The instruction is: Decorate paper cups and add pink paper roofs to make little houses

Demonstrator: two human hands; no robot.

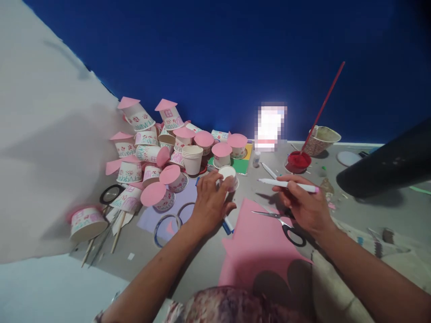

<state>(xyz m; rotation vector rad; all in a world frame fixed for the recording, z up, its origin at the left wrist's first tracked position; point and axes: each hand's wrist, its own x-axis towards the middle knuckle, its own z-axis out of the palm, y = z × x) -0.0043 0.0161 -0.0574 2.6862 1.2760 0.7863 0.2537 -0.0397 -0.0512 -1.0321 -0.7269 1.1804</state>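
Note:
My left hand (213,197) has its fingers curled against a small white paper cup (229,173), which stands upside down with its base up; the fingers cover part of its side. In my right hand (305,204) is a slim white marker (289,184) with a pink end, its tip pointing left towards the cup but apart from it. Scissors (281,217) with black handles lie half spread below this hand, over pink paper (257,242). Between the hands lie blue-capped markers (227,225). Another white marker (268,170) rests farther back.
At left are piled several decorated cups with pink cone roofs (154,194), beside a stack of plain cups (192,159). Tape rolls (167,229) lie on lilac paper. A red pot (297,161) holds a stick. A lit, blurred screen (269,128) leans at the wall; a dark cylinder (387,161) juts in right.

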